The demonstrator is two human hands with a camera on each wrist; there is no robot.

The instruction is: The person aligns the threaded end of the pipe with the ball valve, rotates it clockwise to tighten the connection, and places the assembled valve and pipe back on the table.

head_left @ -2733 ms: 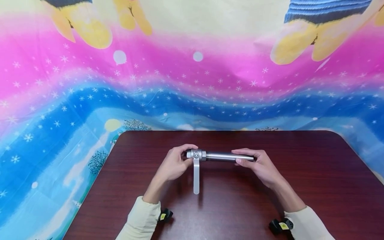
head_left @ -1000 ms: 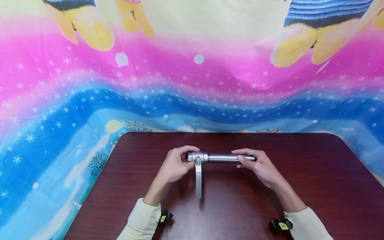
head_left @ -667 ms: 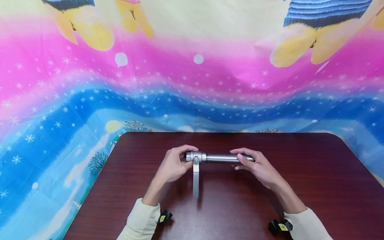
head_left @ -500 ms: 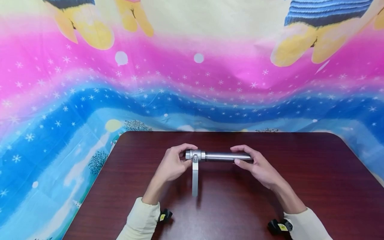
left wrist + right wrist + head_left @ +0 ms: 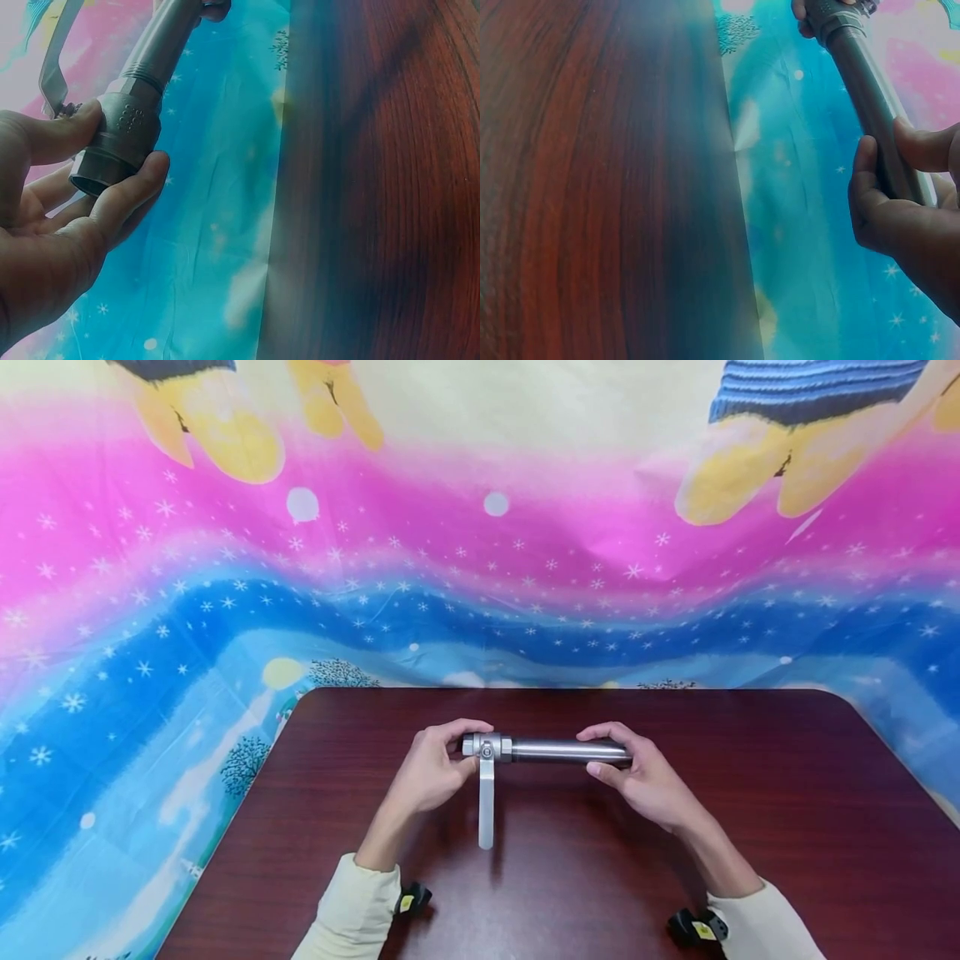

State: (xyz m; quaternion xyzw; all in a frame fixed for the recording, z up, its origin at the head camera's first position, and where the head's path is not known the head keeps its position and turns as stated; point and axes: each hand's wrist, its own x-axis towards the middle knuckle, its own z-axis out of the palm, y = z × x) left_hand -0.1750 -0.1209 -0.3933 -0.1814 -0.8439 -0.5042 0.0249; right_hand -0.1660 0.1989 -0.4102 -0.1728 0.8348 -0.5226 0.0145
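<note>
A steel ball valve [image 5: 492, 746] with a flat lever handle [image 5: 487, 806] is held above the table, the lever extending toward the person. My left hand [image 5: 431, 772] grips the valve body, thumb in front and index finger over the far side. In the left wrist view the open end of the valve body [image 5: 129, 124] faces the palm. A straight metal pipe [image 5: 555, 751] runs to the right out of the valve's hex end, a few threads showing at the joint. Around the pipe's far right end, my right hand [image 5: 656, 785] curls its thumb and fingers; the palm hides that end.
The dark red-brown wooden table [image 5: 570, 877] lies beneath both hands. Behind and to the left hangs a printed cloth [image 5: 450, 543] in pink and blue with snowflakes. Each cream sleeve has a black wrist device [image 5: 697, 928] at its cuff.
The right thumb has slid from the pipe's top to its near side, and the fingers have shifted. The valve and pipe have rolled slightly and moved a little left; the left hand keeps its grip.
</note>
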